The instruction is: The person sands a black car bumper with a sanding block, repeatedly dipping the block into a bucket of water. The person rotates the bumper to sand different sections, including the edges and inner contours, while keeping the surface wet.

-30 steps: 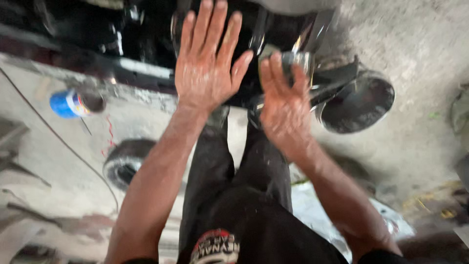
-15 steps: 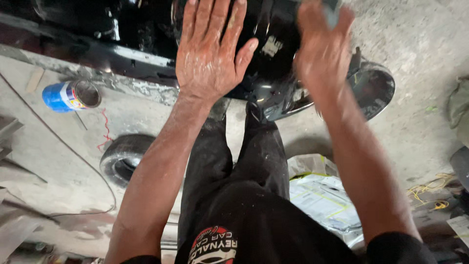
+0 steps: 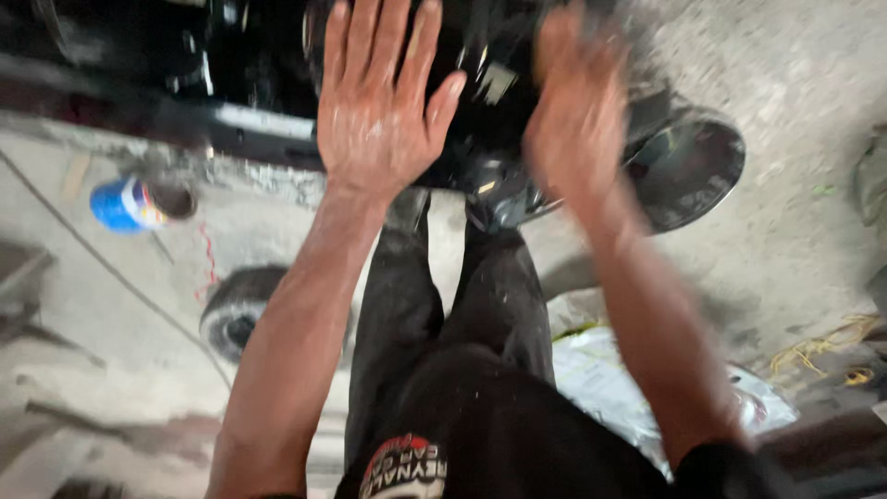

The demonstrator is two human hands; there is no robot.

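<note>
Pressing flat with spread fingers, the left hand lies on the black machine body. The right hand, blurred, is open on it too. On the floor are a blue can, a small tyre and a plastic bag.

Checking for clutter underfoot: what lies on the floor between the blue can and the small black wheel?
Only bare concrete floor between blue can and small black wheel, crossed by a thin dark cable, in the head view.
</note>
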